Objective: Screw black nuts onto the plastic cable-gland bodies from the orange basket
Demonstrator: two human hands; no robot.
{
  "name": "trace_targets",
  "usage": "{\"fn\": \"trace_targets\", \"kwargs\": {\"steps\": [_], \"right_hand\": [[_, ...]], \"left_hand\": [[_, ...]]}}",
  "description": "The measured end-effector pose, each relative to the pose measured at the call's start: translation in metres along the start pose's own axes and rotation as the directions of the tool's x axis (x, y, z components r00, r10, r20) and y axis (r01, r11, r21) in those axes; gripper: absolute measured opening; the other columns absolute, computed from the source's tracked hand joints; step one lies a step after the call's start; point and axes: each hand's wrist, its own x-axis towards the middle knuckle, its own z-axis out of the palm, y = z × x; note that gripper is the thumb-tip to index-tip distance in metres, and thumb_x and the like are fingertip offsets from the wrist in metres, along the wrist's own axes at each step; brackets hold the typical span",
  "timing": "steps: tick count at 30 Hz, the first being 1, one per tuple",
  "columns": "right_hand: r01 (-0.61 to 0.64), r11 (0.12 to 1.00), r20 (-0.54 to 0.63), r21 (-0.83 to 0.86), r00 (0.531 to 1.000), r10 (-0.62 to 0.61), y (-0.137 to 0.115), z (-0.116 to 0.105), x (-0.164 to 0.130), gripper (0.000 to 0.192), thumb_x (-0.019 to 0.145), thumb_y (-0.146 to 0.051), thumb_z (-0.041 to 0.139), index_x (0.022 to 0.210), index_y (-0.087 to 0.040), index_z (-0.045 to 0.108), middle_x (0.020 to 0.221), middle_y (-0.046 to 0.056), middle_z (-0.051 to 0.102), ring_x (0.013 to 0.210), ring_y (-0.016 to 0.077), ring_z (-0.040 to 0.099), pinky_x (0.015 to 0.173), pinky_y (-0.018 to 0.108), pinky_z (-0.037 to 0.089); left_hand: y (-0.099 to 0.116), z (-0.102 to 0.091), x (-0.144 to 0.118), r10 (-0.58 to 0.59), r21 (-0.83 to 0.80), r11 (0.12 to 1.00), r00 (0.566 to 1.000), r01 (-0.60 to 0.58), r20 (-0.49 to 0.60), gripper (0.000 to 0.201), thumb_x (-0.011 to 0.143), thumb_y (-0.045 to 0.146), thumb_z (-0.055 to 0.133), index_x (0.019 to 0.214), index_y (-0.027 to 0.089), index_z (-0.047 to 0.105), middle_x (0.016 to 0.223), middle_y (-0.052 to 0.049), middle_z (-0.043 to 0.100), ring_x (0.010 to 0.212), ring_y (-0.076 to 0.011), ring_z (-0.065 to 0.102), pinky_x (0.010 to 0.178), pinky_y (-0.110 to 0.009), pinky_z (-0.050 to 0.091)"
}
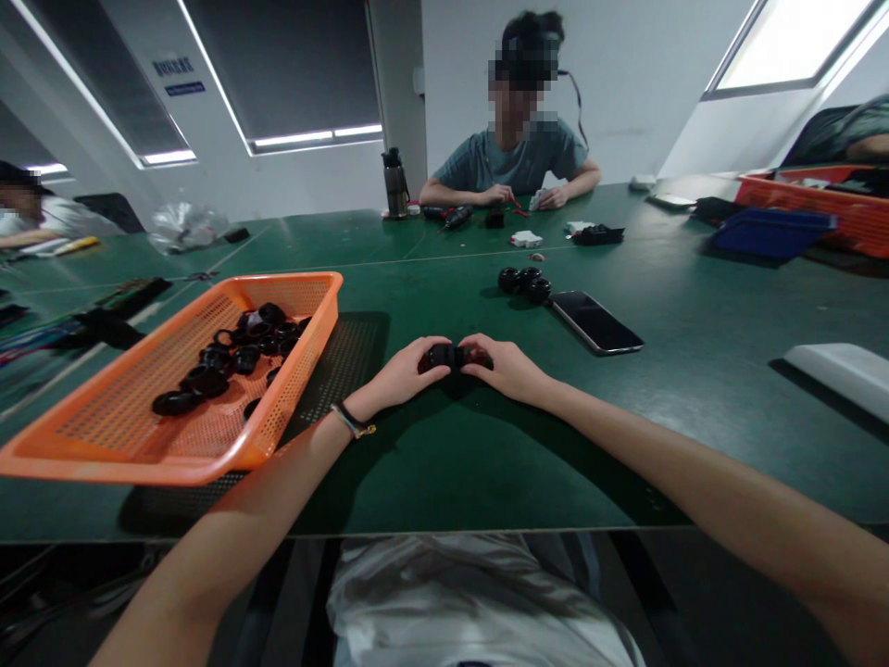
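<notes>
Between my hands, just above the green table, is a black round part (443, 356) that looks like a plastic fitting. My left hand (409, 372) closes thumb and fingers around its left side. On its right side my right hand (506, 363) pinches with thumb and fingers; whether that end is a separate piece I cannot tell. To the left stands an orange perforated basket (306, 378) with several black ring-shaped and round parts (244, 359) inside. Several similar black round parts (524, 283) sit together on the table beyond my hands.
A phone (597, 322) lies right of my hands, and a white object (840, 371) near the right edge. Across the green table (431, 463) a person (510, 162) handles small parts beside a drill (455, 218). A blue bin (770, 230) and orange basket (820, 211) stand far right.
</notes>
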Motion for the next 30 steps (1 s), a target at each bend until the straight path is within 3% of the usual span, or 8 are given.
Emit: {"fn": "trace_targets", "kwargs": {"steps": [30], "right_hand": [[-0.007,0.997,0.016,-0.071,1.000,0.008,-0.0037,-0.0029,0.0002,0.022,0.079,-0.019,0.057,0.101,-0.016,0.057,0.083,0.004,0.066,0.075,0.0164,0.063,0.069,0.030,0.048]], "left_hand": [[0.0002,0.0005,-0.0001,0.010,0.003,1.000,1.000,-0.010,-0.004,0.041,0.078,0.027,0.054,0.117,0.018,0.049,0.118,-0.009,0.056,0.106,-0.0213,0.053,0.091,-0.037,0.043]]}}
